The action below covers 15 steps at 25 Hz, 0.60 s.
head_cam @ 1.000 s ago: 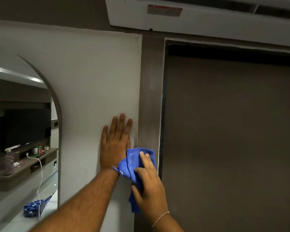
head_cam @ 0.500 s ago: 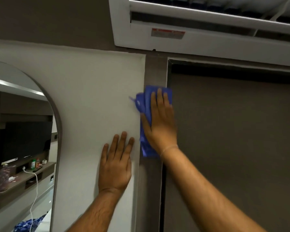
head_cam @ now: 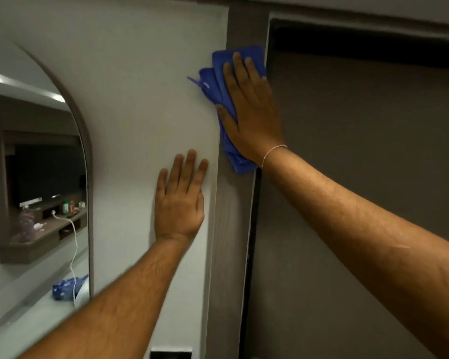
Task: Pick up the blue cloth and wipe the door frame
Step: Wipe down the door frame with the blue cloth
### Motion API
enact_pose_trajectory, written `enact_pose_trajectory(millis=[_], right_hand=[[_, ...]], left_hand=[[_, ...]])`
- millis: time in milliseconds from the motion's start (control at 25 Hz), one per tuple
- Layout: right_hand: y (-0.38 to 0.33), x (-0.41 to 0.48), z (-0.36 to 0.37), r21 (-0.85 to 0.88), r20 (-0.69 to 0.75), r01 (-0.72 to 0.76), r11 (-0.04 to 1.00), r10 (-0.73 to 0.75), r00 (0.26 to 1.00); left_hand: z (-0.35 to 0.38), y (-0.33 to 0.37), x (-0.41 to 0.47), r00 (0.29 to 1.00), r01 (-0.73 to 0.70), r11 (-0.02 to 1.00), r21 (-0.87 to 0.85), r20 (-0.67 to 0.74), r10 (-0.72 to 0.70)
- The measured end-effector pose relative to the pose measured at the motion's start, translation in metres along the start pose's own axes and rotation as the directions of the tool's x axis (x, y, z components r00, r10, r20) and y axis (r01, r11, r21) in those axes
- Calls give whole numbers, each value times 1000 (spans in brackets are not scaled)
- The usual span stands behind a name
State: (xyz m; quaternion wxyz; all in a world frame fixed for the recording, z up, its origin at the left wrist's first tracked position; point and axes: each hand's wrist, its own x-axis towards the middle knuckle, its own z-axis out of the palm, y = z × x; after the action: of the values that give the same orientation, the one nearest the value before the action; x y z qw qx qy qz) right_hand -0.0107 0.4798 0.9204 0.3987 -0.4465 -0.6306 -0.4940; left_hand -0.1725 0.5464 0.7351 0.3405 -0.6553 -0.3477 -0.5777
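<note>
The blue cloth (head_cam: 219,73) is folded and pressed flat against the upper part of the grey-brown door frame (head_cam: 231,242). My right hand (head_cam: 249,110) lies palm-down on the cloth with fingers pointing up, holding it to the frame. Part of the cloth hangs below my wrist. My left hand (head_cam: 180,200) rests flat and spread on the white wall panel just left of the frame, lower than the right hand, holding nothing.
The dark door (head_cam: 360,190) fills the right side, with a dark gap along its top. An arched mirror (head_cam: 36,177) stands at the left, reflecting a shelf, a white cable and a blue patterned item. A white wall panel (head_cam: 140,99) lies between mirror and frame.
My right hand slid the cloth up the frame from low beside my left wrist to high near the frame's top. My left hand stayed flat on the wall. The view shifted.
</note>
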Motion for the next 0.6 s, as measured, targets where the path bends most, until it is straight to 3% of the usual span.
enact_pose_trajectory(millis=[240,400,600], right_hand=[[-30,-150,23,14,56,51,999,-52,997],[-61,-266,40,54,148,74,996,-81,986],[-78,-387,58,112,241,249,962,-270,932]], left_hand=[[4,4,1,999,52,999,11,0,-52],[6,1,1,999,25,991,133,-31,-22],[4,3,-2,999,35,989,143,-5,-35]])
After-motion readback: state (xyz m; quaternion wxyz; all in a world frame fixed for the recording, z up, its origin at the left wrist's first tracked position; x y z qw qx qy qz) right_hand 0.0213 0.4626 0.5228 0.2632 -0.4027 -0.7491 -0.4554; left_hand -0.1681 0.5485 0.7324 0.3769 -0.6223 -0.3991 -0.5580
